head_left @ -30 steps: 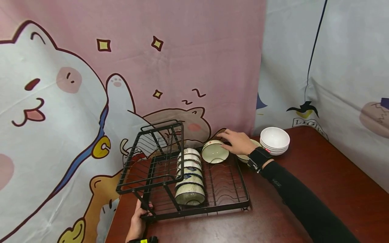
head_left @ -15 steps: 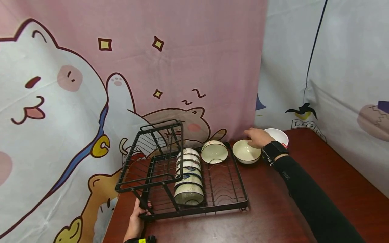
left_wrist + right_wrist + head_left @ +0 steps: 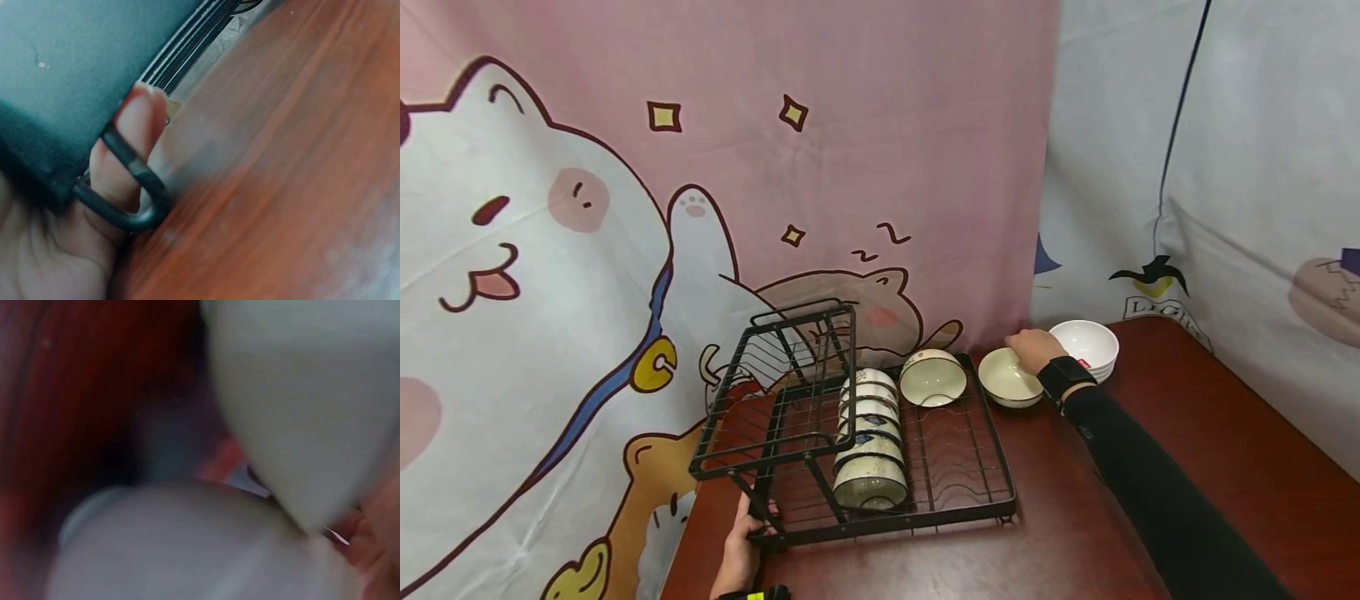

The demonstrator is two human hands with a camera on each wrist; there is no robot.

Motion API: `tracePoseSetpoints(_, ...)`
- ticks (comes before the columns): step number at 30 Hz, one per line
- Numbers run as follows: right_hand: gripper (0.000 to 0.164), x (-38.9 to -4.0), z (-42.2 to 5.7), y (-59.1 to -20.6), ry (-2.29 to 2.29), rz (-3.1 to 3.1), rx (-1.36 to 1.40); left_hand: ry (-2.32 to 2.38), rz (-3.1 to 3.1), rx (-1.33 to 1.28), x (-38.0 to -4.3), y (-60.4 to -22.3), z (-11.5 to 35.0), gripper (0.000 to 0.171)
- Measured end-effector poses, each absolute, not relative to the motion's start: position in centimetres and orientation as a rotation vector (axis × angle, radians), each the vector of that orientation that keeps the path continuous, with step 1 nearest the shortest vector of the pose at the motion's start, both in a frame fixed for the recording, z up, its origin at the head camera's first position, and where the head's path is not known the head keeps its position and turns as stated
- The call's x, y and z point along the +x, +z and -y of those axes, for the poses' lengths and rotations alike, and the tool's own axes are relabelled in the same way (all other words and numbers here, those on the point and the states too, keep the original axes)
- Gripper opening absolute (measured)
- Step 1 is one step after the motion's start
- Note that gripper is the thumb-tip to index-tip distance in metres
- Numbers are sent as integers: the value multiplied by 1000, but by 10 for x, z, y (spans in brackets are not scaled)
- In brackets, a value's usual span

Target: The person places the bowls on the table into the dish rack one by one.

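Note:
My left hand (image 3: 743, 537) holds the front left corner of a black wire dish rack (image 3: 891, 525); in the left wrist view a finger (image 3: 128, 125) curls around beneath its edge, by a bent wire foot (image 3: 140, 181). On the rack's lower tier stands a row of several nested bowls (image 3: 870, 479), tipped on their sides. One cream bowl (image 3: 932, 379) leans alone at the back of the tier. Right of the rack, my right hand (image 3: 1035, 350) pinches the right rim of another cream bowl (image 3: 1009, 377), which sits on the table. Its fingertips are mostly hidden in the head view.
A stack of white bowls (image 3: 1086, 348) stands just behind and right of my right hand. The rack's raised upper tier (image 3: 775, 392) overhangs the left side. Reddish-brown table (image 3: 1075, 500) extends to the right and front, and a printed curtain (image 3: 925, 167) hangs behind.
My right hand has left the leaning bowl on the rack and moved right to the cream bowl on the table, its fingers now curled at the rim. The left hand stays on the rack.

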State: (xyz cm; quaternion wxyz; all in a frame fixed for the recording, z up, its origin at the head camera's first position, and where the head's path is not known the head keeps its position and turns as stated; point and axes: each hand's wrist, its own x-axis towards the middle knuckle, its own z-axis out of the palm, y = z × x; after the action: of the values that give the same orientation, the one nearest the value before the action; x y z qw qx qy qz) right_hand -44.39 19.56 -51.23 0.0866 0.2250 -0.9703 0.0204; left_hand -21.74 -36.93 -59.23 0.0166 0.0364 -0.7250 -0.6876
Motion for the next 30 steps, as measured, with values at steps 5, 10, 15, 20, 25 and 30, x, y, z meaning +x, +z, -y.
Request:
tracePoseSetpoints(5,25,-441,-202,-514,113,2901,672,-2159,2236,74,-217,-596,366,56)
tracePoseSetpoints(10,23,-435,-202,-503,185,2838,750,-2170,2213,34,-216,-597,369,55)
tracePoseSetpoints(15,11,-426,-200,-494,124,2707,860,-2188,2197,11,-216,-597,373,54)
tracePoseSetpoints(20,10,-416,-199,-495,-61,2580,917,-2168,2217,-8,-214,-597,374,52)
tracePoseSetpoints(25,17,-405,-199,-499,-190,2521,894,-2157,2238,27,-215,-596,373,55)
tracePoseSetpoints(30,23,-395,-200,-503,-217,2430,943,-2153,2223,27,-217,-596,373,53)
